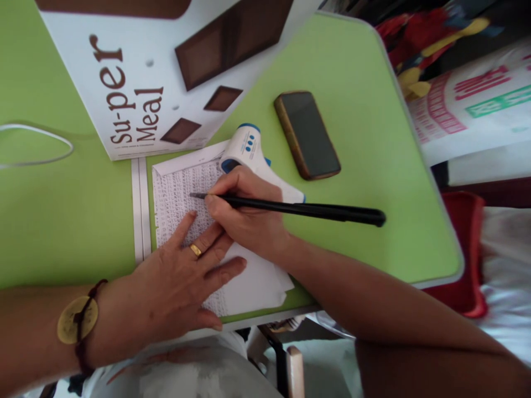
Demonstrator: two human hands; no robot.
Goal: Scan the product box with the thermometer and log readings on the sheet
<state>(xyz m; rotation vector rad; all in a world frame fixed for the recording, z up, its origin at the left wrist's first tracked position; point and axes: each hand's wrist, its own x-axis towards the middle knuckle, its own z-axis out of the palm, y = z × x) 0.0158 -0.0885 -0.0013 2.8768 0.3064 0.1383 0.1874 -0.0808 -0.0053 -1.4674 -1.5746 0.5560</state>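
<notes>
Between the thumb and fingers of my right hand (251, 213) is a long black pen (315, 210). Its tip points left and meets, or hovers just over, a sheet of paper (253, 276) covered in dense rows of small handwriting. My left hand (178, 282) lies flat across the lower left of that sheet with its fingers spread, a gold ring on one finger. Its fingertips come close to the right hand. Part of the writing is hidden beneath both hands. A white and blue infrared thermometer (249, 149) lies against the paper's upper right, partly behind my right hand.
A white "Su-per Meal" box (136, 72) stands on the green table (373, 138) beyond the paper. A phone (307, 135) in a brown case lies to the right. A white cable (37, 130) loops at left. A red container (464, 249) and printed bag (473, 105) sit past the right edge.
</notes>
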